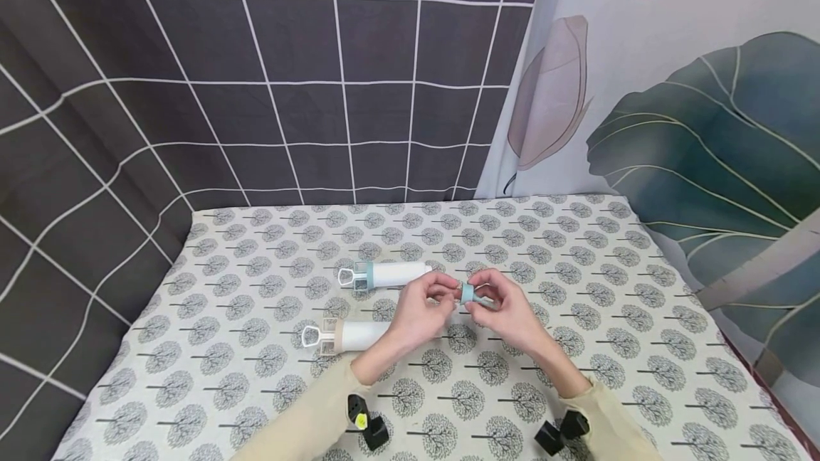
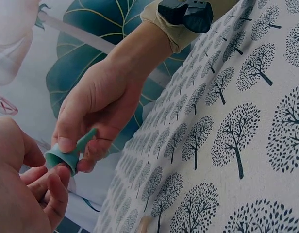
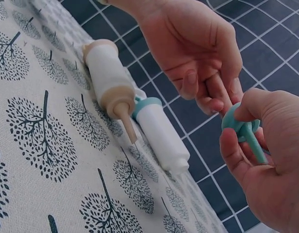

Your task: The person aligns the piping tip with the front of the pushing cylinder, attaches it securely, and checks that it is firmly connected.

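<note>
Between both hands, above the table, is a small teal nozzle cap (image 1: 468, 294) with a wide round rim and a slim spout. My right hand (image 1: 507, 304) pinches it between thumb and fingers, the spout lying towards that palm. At the open rim side, my left hand (image 1: 419, 311) has thumb and fingertips on the cap's edge; their exact contact is partly hidden. A white barrel with a teal collar (image 1: 397, 274) and a plunger handle lies beyond the left hand, its end bare of a spout. Nearer lies a similar white barrel with a beige collar (image 1: 361, 336), partly behind the left forearm.
Both barrels lie on a tree-patterned tablecloth (image 1: 256, 326), with their handles pointing left. The beige one carries a beige spout (image 3: 126, 121). A dark gridded curtain (image 1: 288, 91) hangs behind, and a leaf-printed curtain (image 1: 705, 148) stands at the right.
</note>
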Demonstrator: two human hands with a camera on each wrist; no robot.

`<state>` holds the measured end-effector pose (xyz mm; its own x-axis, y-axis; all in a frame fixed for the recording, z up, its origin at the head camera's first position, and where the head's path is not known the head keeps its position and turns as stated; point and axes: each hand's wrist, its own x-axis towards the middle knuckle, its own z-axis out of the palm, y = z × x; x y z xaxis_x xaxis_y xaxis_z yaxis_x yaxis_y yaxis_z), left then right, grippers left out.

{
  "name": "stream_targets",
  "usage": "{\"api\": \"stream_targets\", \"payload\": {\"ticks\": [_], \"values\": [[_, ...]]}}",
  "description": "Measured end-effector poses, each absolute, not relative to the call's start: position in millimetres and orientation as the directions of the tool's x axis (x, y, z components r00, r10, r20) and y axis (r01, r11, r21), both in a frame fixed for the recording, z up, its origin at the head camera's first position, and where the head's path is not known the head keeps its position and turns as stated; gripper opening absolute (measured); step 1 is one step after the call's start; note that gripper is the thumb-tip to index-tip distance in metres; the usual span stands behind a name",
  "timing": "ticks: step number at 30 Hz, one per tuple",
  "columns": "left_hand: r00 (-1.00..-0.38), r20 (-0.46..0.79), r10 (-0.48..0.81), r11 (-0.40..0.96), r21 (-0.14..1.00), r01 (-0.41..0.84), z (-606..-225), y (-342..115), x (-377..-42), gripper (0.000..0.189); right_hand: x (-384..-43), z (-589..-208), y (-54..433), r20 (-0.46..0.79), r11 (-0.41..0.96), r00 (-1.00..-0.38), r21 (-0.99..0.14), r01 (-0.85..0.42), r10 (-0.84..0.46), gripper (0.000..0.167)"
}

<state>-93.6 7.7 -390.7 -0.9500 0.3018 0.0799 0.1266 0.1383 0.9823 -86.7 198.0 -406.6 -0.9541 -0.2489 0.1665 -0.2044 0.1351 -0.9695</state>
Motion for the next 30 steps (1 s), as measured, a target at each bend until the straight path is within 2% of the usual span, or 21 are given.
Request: {"api": "stream_targets", "payload": {"ticks": [14,23,30], "values": [[-0.954,0.106,0.281,0.291,0.938,0.190,-387,-32,-112,0.018,-87,-406,198,0.159,0.127,-0.957,-0.973,-0.194,-0.245,0.036],[-0.934,0.206,0.292,0.510,0.792,0.335,-385,-68,-141,0.027,-87,-406,198,0.169,0.138,-0.955,-0.969,-0.207,-0.243,0.036],[-0.935,0.190,0.301,0.611,0.714,0.342,-392,-76,-155,0.033,-87,-405,198,0.184,0.157,-0.953,-0.962,-0.225,-0.240,0.036]]}}
